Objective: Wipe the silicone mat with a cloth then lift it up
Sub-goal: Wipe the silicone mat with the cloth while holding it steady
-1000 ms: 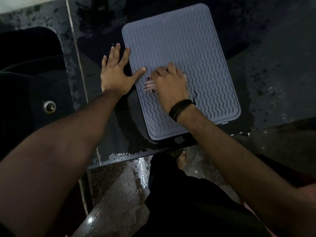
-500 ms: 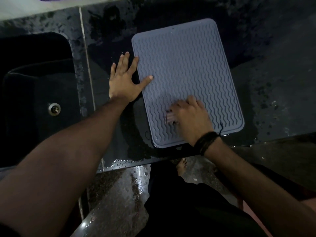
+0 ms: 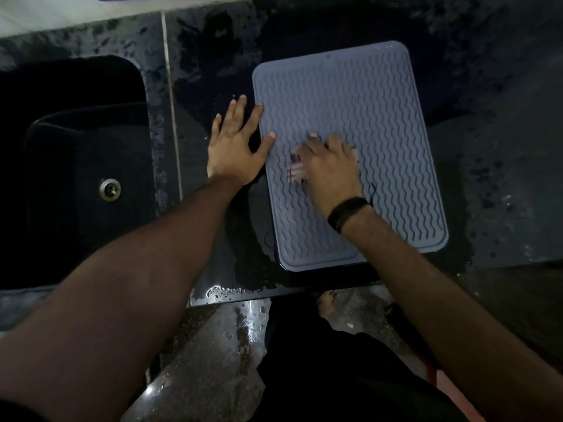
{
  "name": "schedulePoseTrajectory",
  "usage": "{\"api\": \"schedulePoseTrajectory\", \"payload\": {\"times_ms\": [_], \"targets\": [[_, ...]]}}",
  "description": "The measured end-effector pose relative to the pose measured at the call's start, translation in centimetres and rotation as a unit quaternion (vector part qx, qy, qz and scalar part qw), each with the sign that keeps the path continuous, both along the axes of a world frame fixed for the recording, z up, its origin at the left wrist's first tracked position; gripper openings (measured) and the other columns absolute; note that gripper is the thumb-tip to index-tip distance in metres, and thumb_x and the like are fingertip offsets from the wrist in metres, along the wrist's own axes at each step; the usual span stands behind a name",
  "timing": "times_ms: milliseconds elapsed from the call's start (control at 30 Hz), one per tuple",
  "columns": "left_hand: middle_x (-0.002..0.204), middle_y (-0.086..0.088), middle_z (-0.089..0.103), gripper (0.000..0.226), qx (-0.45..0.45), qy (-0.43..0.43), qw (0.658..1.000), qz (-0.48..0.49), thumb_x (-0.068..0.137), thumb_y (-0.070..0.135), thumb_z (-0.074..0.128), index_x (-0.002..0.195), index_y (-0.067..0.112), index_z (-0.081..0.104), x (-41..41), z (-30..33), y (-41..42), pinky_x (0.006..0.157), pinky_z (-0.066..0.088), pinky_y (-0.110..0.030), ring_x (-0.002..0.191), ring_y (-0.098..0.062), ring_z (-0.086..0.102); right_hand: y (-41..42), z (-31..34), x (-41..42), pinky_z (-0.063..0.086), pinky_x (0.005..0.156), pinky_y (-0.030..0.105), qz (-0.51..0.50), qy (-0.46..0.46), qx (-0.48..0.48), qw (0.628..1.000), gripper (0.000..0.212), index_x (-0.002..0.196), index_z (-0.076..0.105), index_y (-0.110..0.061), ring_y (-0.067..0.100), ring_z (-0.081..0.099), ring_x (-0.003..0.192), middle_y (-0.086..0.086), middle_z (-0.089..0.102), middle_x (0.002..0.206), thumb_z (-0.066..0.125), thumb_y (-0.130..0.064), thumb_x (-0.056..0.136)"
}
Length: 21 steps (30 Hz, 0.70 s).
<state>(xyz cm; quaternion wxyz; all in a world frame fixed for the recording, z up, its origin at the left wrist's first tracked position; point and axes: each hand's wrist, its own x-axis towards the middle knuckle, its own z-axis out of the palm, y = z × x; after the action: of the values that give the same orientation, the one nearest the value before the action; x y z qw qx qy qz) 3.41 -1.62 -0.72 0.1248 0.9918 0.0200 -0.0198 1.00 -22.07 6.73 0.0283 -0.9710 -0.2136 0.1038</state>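
A grey-blue silicone mat (image 3: 365,111) with a wavy ribbed surface lies flat on the dark wet counter (image 3: 493,153). My right hand (image 3: 330,170) presses a small pale striped cloth (image 3: 296,171) onto the middle of the mat; most of the cloth is hidden under the palm and fingers. My left hand (image 3: 234,147) lies flat with spread fingers on the counter at the mat's left edge, its thumb and forefinger resting on the mat's rim.
A dark sink (image 3: 79,166) with a metal drain (image 3: 109,188) sits to the left. The counter's front edge runs just below the mat, with wet floor (image 3: 213,354) and my bare foot (image 3: 327,303) beneath. A pale wall strip (image 3: 61,10) borders the back.
My right hand slid the cloth from the mat's middle to its near part and back up to the middle. My left hand stayed at the mat's left edge.
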Motion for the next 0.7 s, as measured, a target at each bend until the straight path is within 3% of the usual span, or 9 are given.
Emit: {"api": "schedulePoseTrajectory", "payload": {"times_ms": [167, 400, 533, 700], "targets": [[0.171, -0.003, 0.012, 0.072, -0.010, -0.006, 1.000, 0.000, 0.101, 0.070, 0.024, 0.163, 0.032, 0.023, 0.0, -0.3, 0.1, 0.128, 0.004, -0.045, 0.158, -0.018, 0.006, -1.5, 1.0, -2.6, 0.032, 0.103, 0.045, 0.020, 0.031, -0.033, 0.999, 0.046, 0.128, 0.056, -0.016, 0.032, 0.037, 0.126, 0.007, 0.050, 0.138, 0.061, -0.016, 0.082], [0.172, -0.003, 0.010, 0.079, -0.006, 0.000, 1.000, -0.007, 0.097, 0.075, 0.021, 0.163, 0.031, 0.021, 0.1, -0.2, 0.1, 0.128, 0.006, -0.046, 0.158, -0.018, 0.004, 1.6, 2.4, 4.3, 0.035, 0.100, 0.042, -0.029, -0.041, 0.032, 0.998, 0.042, 0.127, 0.056, -0.014, 0.031, 0.039, 0.125, 0.006, 0.056, 0.129, 0.057, -0.014, 0.084], [0.172, -0.002, 0.011, 0.078, -0.008, -0.005, 1.000, -0.003, 0.098, 0.074, 0.027, 0.163, 0.031, 0.024, 0.1, -0.1, 0.0, 0.128, 0.006, -0.045, 0.158, -0.017, 0.005, 4.4, 1.8, 8.1, 0.035, 0.101, 0.043, -0.017, -0.016, 0.001, 1.000, 0.043, 0.128, 0.054, -0.013, 0.032, 0.035, 0.129, 0.008, 0.053, 0.132, 0.057, -0.015, 0.085], [0.172, -0.003, 0.012, 0.076, -0.006, -0.015, 1.000, -0.008, 0.098, 0.070, 0.027, 0.163, 0.031, 0.023, 0.0, -0.2, 0.1, 0.128, 0.009, -0.046, 0.158, -0.019, 0.007, 3.5, 0.6, 6.7, 0.034, 0.103, 0.045, 0.018, -0.024, -0.027, 0.999, 0.043, 0.129, 0.053, -0.012, 0.033, 0.035, 0.128, 0.010, 0.051, 0.135, 0.054, -0.015, 0.086]]}}
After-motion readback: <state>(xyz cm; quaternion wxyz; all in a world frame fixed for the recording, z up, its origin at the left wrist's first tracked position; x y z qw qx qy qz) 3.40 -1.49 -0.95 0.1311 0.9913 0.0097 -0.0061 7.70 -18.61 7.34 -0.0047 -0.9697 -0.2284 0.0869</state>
